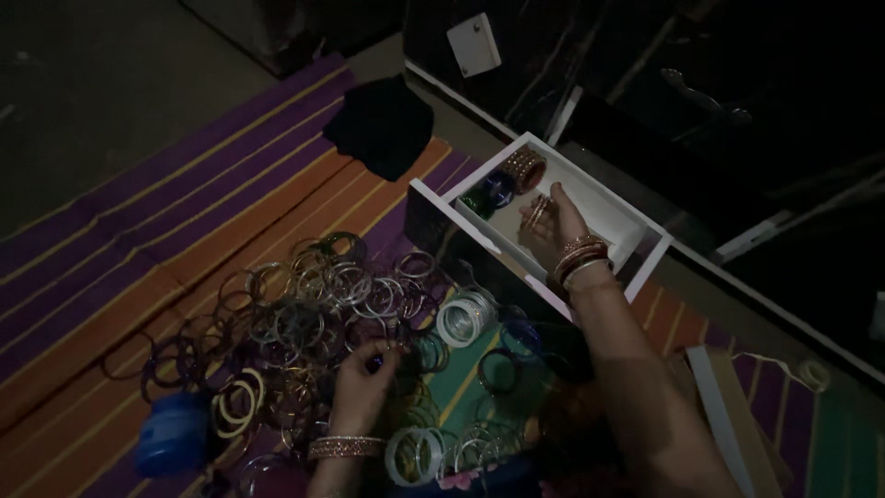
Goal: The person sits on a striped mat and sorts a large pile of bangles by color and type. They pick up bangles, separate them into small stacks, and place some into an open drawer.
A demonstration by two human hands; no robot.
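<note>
My right hand (551,224) reaches into an open white drawer (636,277) and holds a small stack of gold bangles (536,213) over its floor. Inside the drawer, at its far end, stand a red-and-gold bangle stack (524,169), a blue one (500,187) and a green one (477,202). My left hand (366,378) rests on a wide heap of loose bangles (304,314) on the striped mat, its fingertips pinching at a dark bangle. Both wrists wear bangles.
A purple, orange and green striped mat (184,231) covers the floor. On it lie a black cloth (383,124), a blue round container (173,433), white bangle stacks (464,320) and flat cardboard pieces (733,406). A dark cabinet (737,120) stands behind the drawer.
</note>
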